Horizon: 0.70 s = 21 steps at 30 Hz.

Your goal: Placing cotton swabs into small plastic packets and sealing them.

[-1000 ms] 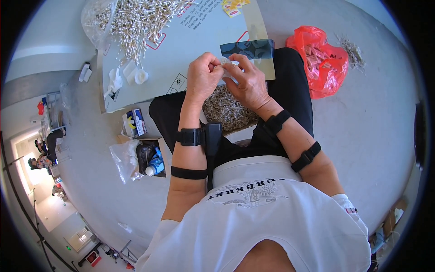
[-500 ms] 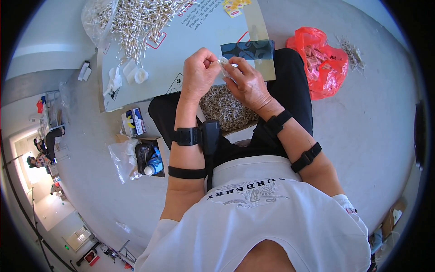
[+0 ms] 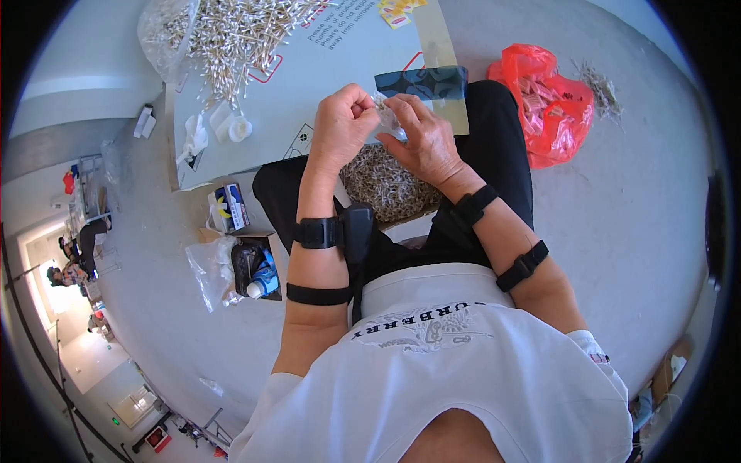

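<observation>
My left hand (image 3: 345, 125) is closed, thumb and fingertips pinching the edge of a small clear plastic bag (image 3: 391, 119). On the bag's other side, my right hand (image 3: 428, 143) holds it between the fingers and a thumb that is set apart from them. Something pale shows at the top of the bag, too small to make out. Under both hands, between my knees, a box holds many small white-tipped cotton swabs (image 3: 390, 185). A large heap of cotton swabs (image 3: 247, 46) lies on the board at the far left, spilling from a clear bag (image 3: 166, 38).
The pale board (image 3: 309, 92) carries a white cup (image 3: 241, 129), a crumpled white tissue (image 3: 194, 135), a dark film sheet (image 3: 424, 83) and yellow packets (image 3: 401, 11). At right, a red plastic bag (image 3: 567, 135) holds pink packets. An open carton with a bottle (image 3: 264, 282) stands at left.
My right hand's fingers have straightened and its thumb has spread from them. More of the clear bag now shows between my hands. My left hand has barely moved.
</observation>
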Each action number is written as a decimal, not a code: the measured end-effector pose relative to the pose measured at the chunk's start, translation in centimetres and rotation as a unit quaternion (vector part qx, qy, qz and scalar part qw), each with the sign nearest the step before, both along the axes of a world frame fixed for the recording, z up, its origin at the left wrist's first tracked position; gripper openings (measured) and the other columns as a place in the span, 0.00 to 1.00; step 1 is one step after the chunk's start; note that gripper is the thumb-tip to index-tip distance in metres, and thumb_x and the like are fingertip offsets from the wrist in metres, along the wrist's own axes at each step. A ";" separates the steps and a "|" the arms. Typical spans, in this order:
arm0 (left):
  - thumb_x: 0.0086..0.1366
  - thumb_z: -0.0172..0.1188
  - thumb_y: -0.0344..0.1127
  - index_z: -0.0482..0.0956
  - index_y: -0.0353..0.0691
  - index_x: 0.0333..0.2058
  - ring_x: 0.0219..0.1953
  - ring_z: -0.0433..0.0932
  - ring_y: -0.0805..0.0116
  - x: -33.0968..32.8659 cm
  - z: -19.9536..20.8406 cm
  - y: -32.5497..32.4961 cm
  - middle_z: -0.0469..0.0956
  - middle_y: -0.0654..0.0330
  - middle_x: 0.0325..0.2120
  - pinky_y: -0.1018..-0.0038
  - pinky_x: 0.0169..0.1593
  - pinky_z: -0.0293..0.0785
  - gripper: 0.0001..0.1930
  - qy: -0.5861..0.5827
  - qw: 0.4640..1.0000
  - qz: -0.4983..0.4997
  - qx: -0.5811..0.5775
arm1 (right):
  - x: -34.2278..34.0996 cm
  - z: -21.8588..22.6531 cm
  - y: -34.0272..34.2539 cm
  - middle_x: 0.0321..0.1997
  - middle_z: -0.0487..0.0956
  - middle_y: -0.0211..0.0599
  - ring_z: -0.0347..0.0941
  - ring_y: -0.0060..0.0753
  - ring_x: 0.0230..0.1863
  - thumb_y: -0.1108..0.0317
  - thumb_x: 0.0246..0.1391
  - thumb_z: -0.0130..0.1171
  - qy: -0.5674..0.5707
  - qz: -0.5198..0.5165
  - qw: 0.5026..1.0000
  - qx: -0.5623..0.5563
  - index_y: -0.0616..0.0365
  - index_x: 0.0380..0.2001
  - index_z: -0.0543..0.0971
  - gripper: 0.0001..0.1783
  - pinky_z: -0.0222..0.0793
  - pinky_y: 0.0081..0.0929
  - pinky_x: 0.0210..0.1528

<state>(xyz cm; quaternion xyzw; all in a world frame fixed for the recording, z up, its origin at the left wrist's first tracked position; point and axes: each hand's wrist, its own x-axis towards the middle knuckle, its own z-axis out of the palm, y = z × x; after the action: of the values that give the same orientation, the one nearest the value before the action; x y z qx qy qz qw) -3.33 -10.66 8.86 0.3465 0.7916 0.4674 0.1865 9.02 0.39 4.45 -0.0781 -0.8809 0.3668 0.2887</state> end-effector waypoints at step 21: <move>0.52 0.59 0.25 0.74 0.34 0.24 0.19 0.65 0.84 0.4 0.7 -0.5 0.70 0.70 0.15 0.82 0.24 0.64 0.03 -0.032 0.996 0.052 0.061 | -0.4 -0.6 0.8 0.46 0.75 0.43 0.79 0.44 0.34 0.65 0.49 0.64 0.004 0.011 0.999 0.031 0.50 0.46 0.77 0.19 0.77 0.35 0.34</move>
<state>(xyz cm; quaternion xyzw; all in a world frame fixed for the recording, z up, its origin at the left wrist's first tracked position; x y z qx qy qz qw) -2.96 -11.18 9.59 0.3006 0.7722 0.5346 0.1661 8.62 1.17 3.89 -0.0581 -0.8915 0.3428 0.2904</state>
